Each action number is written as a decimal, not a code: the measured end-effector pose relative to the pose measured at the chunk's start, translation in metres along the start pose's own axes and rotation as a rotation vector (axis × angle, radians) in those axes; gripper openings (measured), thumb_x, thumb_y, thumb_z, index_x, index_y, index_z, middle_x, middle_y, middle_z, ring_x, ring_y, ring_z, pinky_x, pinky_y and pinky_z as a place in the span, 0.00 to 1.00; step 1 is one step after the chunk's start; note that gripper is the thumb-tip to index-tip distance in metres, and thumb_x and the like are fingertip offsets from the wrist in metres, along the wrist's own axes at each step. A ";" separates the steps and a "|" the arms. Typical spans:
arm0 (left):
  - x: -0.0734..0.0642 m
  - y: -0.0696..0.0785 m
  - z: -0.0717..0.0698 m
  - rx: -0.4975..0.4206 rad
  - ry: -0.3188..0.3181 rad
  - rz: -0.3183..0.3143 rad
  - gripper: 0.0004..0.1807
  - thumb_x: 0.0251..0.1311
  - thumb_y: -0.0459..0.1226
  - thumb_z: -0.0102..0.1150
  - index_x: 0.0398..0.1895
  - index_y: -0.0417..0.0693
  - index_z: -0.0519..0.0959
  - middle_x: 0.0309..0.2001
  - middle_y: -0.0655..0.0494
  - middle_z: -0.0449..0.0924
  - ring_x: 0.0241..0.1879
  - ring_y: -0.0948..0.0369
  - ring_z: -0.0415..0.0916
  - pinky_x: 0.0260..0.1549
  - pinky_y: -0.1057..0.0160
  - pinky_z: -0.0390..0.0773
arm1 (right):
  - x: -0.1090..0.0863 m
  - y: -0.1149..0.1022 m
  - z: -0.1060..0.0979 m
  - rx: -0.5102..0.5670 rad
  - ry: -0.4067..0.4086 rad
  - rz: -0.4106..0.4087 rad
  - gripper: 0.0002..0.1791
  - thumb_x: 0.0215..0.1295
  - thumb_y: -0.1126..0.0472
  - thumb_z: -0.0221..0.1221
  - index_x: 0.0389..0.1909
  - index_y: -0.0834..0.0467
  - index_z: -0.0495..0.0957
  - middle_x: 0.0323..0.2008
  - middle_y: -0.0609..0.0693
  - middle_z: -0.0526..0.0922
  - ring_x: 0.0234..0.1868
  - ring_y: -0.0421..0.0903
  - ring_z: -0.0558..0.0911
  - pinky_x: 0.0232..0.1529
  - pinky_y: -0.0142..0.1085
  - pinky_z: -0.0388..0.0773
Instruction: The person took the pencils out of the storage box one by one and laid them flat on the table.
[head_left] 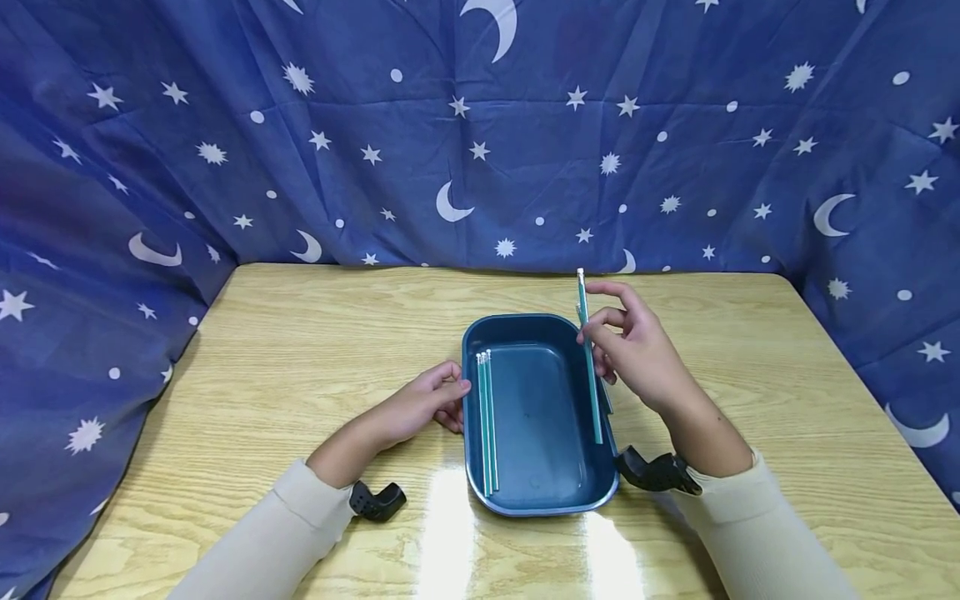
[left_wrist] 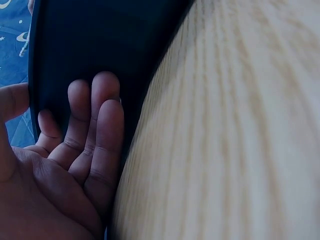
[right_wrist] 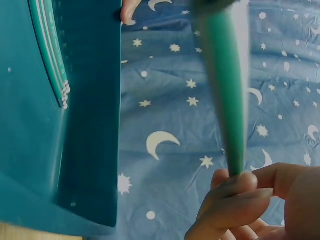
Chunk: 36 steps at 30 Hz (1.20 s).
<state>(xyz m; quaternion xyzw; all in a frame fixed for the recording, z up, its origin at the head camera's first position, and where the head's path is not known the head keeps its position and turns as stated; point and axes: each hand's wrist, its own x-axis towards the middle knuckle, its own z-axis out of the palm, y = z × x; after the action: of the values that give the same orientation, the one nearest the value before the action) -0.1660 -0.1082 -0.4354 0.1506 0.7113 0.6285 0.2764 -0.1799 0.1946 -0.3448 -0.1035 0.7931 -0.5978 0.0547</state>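
Near the middle of the table stands a dark teal plastic tray (head_left: 540, 507) with rounded corners. Several green pencils (head_left: 487, 425) lie side by side along its left inner side, white-ended tips to the back. My left hand (head_left: 420, 404) holds the tray's left side, thumb at the rim and bent fingers (left_wrist: 108, 135) against the outer wall. Over the right rim, my right hand (head_left: 637, 350) pinches a green pencil (head_left: 589, 375) that stands steeply, white end up. Another green length shows just behind it, partly hidden by the fingers. The right wrist view shows the held pencil (right_wrist: 230, 100) blurred.
The tray rests on a light wood-grain table (head_left: 315, 333). A blue curtain (head_left: 525, 125) with white moons and stars hangs behind and along the sides. Black wrist devices (head_left: 378, 502) are worn on both wrists; the right one sits close to the tray's right rim.
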 end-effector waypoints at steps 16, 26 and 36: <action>0.000 -0.002 -0.002 -0.001 -0.008 0.009 0.12 0.78 0.44 0.42 0.40 0.44 0.63 0.29 0.52 0.78 0.30 0.58 0.82 0.37 0.59 0.86 | 0.005 0.003 -0.008 0.036 -0.021 0.044 0.27 0.71 0.67 0.51 0.69 0.54 0.59 0.30 0.50 0.81 0.17 0.44 0.72 0.16 0.36 0.72; -0.001 -0.001 -0.002 0.007 0.001 0.011 0.11 0.78 0.43 0.41 0.41 0.44 0.64 0.30 0.53 0.78 0.30 0.59 0.82 0.36 0.61 0.85 | 0.010 0.012 -0.014 0.036 -0.022 0.071 0.27 0.72 0.67 0.52 0.69 0.54 0.58 0.30 0.50 0.81 0.17 0.43 0.72 0.16 0.36 0.72; 0.000 0.001 0.000 0.019 0.009 0.003 0.11 0.78 0.43 0.41 0.41 0.45 0.64 0.30 0.52 0.78 0.31 0.58 0.82 0.36 0.60 0.85 | 0.013 0.022 -0.021 0.003 -0.022 0.082 0.27 0.72 0.66 0.52 0.70 0.55 0.60 0.30 0.50 0.81 0.18 0.42 0.72 0.18 0.35 0.72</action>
<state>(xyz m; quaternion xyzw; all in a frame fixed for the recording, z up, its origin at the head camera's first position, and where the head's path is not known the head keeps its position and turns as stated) -0.1658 -0.1077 -0.4346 0.1515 0.7182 0.6227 0.2712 -0.1996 0.2169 -0.3596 -0.0776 0.7950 -0.5951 0.0882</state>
